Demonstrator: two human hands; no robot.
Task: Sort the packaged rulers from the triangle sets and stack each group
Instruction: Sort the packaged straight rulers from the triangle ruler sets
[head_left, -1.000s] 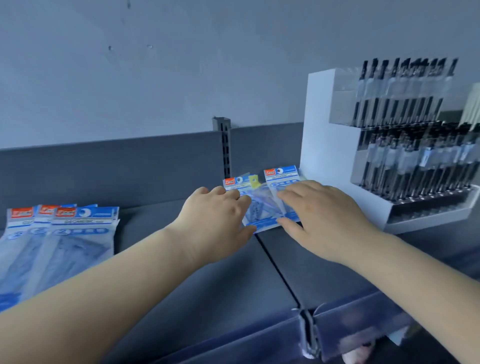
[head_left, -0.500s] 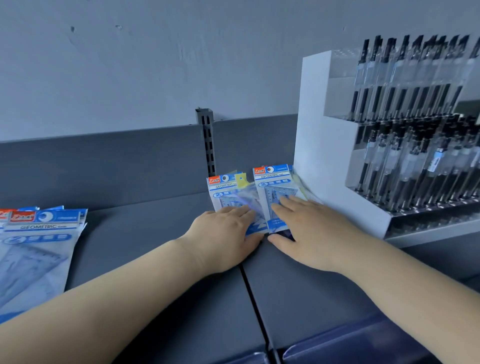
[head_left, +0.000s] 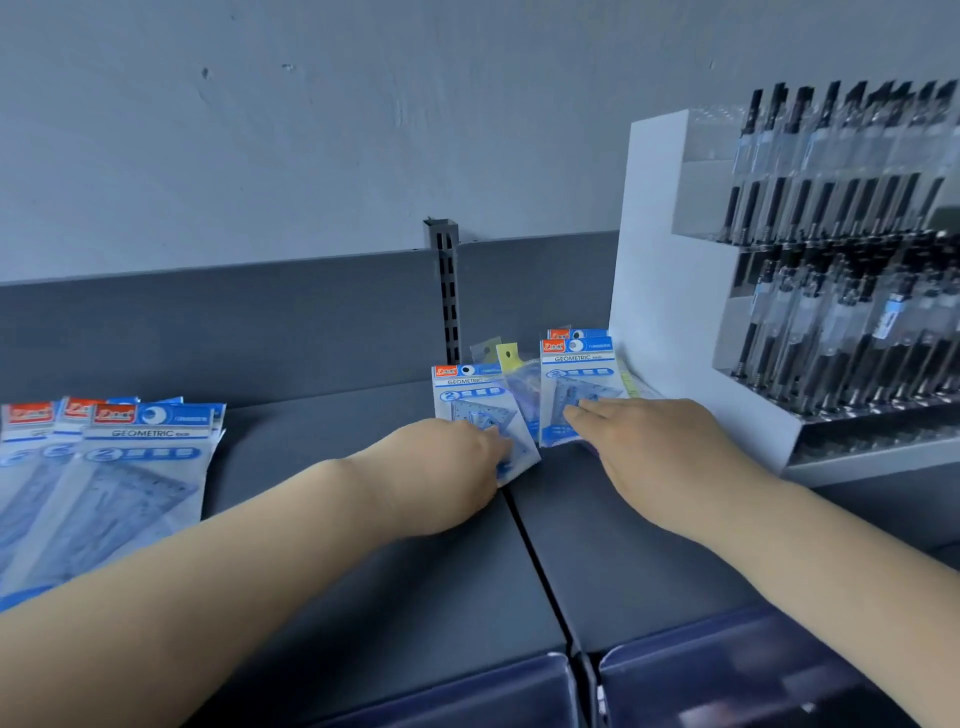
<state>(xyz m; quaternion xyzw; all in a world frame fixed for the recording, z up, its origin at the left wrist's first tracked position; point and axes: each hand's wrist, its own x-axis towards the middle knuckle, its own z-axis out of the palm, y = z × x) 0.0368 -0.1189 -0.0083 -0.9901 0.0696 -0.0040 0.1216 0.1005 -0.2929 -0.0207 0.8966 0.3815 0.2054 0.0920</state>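
Head view, middle of the frame: left hand laid on a small triangle packet, fingers curled over its lower edge, seemingly gripping it, though thumb hidden. Right hand just beside, fingers straight and pressing flat on a second small packet, not closed around it.

Compared with half a second ago: the two small packets now drawn apart, with a clear gap between, and a yellow-topped packet more uncovered in that gap. Left fingers also lower on their packet than before. Probably the pile is being spread open so that each kind can be told apart, so sorting here only beginning, no stack made yet on this side.

Counted in the middle: two blue-headed packets in front, one more header behind the right one, one yellow-topped and one pale-topped packet between; five at least, more perhaps hidden.

Lower left of the frame: large packets overlapping on the shelf, three red labels visible, possibly more beneath.

Right of the frame: pen stand, untouched.
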